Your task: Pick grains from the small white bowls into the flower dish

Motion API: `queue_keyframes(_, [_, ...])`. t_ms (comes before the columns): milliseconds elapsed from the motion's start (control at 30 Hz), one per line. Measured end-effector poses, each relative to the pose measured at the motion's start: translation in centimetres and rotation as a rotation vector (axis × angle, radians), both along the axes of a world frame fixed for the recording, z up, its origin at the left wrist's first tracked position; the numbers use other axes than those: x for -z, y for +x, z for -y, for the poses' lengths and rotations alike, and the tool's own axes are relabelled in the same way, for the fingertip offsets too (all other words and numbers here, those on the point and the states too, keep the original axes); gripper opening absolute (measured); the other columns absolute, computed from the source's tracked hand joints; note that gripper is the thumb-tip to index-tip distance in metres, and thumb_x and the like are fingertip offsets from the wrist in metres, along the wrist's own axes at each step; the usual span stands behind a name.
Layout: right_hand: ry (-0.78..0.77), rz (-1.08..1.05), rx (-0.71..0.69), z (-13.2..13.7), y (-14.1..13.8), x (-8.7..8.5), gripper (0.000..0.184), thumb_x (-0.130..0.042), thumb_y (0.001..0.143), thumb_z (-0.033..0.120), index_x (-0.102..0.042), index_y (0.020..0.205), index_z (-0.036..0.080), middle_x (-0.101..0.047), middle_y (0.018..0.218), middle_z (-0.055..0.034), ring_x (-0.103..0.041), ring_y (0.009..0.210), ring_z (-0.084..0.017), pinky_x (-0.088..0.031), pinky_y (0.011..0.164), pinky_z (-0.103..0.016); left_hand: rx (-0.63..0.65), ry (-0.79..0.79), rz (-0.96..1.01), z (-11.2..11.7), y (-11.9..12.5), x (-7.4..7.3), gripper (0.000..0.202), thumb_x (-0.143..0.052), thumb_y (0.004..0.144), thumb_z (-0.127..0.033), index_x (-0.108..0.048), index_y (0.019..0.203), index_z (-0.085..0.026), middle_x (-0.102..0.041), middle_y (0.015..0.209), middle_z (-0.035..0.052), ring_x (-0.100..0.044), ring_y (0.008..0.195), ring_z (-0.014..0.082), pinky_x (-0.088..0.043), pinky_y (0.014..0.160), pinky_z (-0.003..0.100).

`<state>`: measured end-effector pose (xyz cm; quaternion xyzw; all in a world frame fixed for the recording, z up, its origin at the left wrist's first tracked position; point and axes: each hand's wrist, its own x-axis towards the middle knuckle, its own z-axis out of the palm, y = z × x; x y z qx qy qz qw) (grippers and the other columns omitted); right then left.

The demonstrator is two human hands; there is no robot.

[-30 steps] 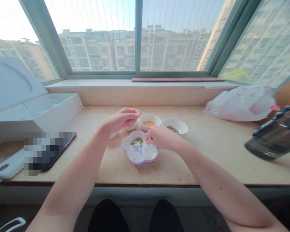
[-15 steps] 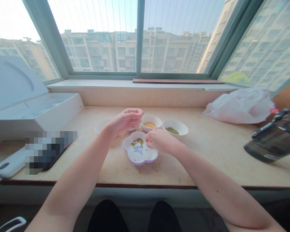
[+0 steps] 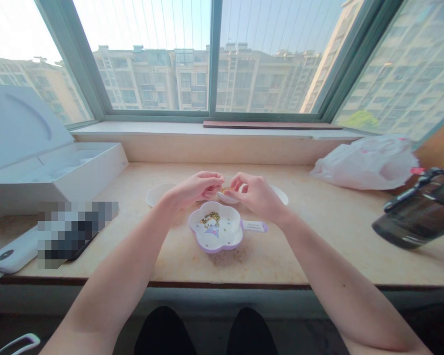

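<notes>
We've got both hands up just past the flower-shaped melamine plate, fingers bunched and nearly meeting. The left hand is pinched shut, and the right hand is curled over with its fingers pointing down. Can't tell if either one has any grains in it, since the fingers hide that.

The plate sits on a stone counter, with a small pile of green and yellow seeds near its far edge and a purple cartoon character printed on it, no brand visible. A white tab with a purple tip touches the plate's right side; it seems to have lettering, but it's too small for us to read.

Just past the plate, a white bowl of yellow grains sits under both hands. A second white bowl is to its right, mostly hidden behind the right hand, and a third white bowl is past the plate to the left.

Well left of the plate is an open white box. Well right are a plastic bag and a dark tumbler.
</notes>
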<state>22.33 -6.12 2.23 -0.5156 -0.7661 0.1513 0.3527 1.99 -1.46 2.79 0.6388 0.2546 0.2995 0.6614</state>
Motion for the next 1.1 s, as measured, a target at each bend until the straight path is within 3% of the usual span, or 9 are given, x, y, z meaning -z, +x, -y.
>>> queue_keyframes(100, [0.054, -0.224, -0.025, -0.2, 0.0, 0.3, 0.026, -0.078, 0.082, 0.044, -0.07, 0.091, 0.021, -0.075, 0.085, -0.0021, -0.068, 0.066, -0.016, -0.051, 0.06, -0.028, -0.012, -0.03, 0.016, 0.3, 0.3, -0.1, 0.032, -0.078, 0.078, -0.032, -0.051, 0.07, -0.017, -0.036, 0.062, -0.0074, -0.029, 0.053, 0.005, -0.019, 0.049, 0.022])
queue_keyframes(233, [0.065, -0.338, -0.104, -0.5, -0.1, 1.0, 0.028, -0.078, 0.083, 0.046, -0.073, 0.095, 0.022, -0.078, 0.091, -0.0041, -0.073, 0.072, -0.018, -0.057, 0.061, -0.029, -0.002, -0.079, 0.072, 0.5, 0.8, 0.3, 0.028, -0.078, 0.078, -0.029, -0.054, 0.074, -0.016, -0.037, 0.063, -0.0075, -0.03, 0.053, 0.0044, -0.02, 0.049, 0.021])
queue_keyframes(500, [0.086, -0.361, -0.1, -0.6, -0.1, 1.1, 0.025, -0.076, 0.085, 0.044, -0.081, 0.091, 0.021, -0.081, 0.089, -0.0061, -0.073, 0.073, -0.019, -0.057, 0.065, -0.03, -0.036, -0.181, 0.137, 0.3, 1.7, 1.4, 0.024, -0.077, 0.075, -0.024, -0.055, 0.074, -0.016, -0.04, 0.062, -0.0068, -0.032, 0.053, 0.0051, -0.022, 0.049, 0.022])
queue_keyframes(667, [0.137, -0.275, -0.034, -1.0, 0.3, 1.1, 0.022, -0.073, 0.088, 0.041, -0.079, 0.089, 0.02, -0.08, 0.086, -0.0052, -0.069, 0.068, -0.018, -0.052, 0.066, -0.031, -0.048, -0.136, 0.129, 0.5, 2.0, 1.2, 0.022, -0.075, 0.078, -0.03, -0.059, 0.079, -0.016, -0.04, 0.063, -0.0067, -0.032, 0.053, 0.0058, -0.023, 0.051, 0.022])
queue_keyframes(767, [0.174, -0.189, 0.011, -1.8, 1.3, 0.9, 0.023, -0.066, 0.092, 0.041, -0.075, 0.09, 0.02, -0.077, 0.087, -0.0047, -0.067, 0.07, -0.017, -0.05, 0.067, -0.03, -0.072, 0.057, -0.042, 0.8, 2.1, 1.1, 0.022, -0.068, 0.083, -0.037, -0.061, 0.077, -0.017, -0.043, 0.062, -0.0056, -0.034, 0.053, 0.0074, -0.025, 0.053, 0.024])
queue_keyframes(900, [0.152, -0.047, 0.155, -3.1, 4.0, 0.2, 0.025, -0.055, 0.098, 0.041, -0.067, 0.093, 0.019, -0.072, 0.078, -0.0035, -0.065, 0.068, -0.017, -0.045, 0.065, -0.029, -0.05, 0.585, -0.593, 1.1, 2.3, 1.9, 0.016, -0.062, 0.084, -0.029, -0.069, 0.075, -0.018, -0.061, 0.066, 0.0003, -0.05, 0.059, 0.012, -0.034, 0.059, 0.027])
queue_keyframes(967, [0.091, 0.046, 0.243, -3.6, 5.5, -0.3, 0.024, -0.053, 0.099, 0.038, -0.066, 0.091, 0.019, -0.07, 0.074, -0.0036, -0.064, 0.068, -0.017, -0.044, 0.064, -0.029, -0.007, 0.777, -0.815, 1.4, 2.5, 2.4, 0.015, -0.06, 0.083, -0.023, -0.074, 0.079, -0.018, -0.069, 0.072, 0.0031, -0.056, 0.064, 0.0146, -0.037, 0.062, 0.028])
queue_keyframes(1100, [-0.107, 0.281, 0.394, -4.2, 8.1, -0.9, 0.018, -0.063, 0.093, 0.033, -0.071, 0.086, 0.018, -0.075, 0.086, -0.0082, -0.067, 0.077, -0.02, -0.045, 0.066, -0.029, 0.001, 0.926, -1.023, 2.2, 3.0, 2.5, 0.021, -0.057, 0.084, -0.022, -0.078, 0.087, -0.019, -0.074, 0.081, 0.0075, -0.064, 0.076, 0.0191, -0.043, 0.069, 0.028])
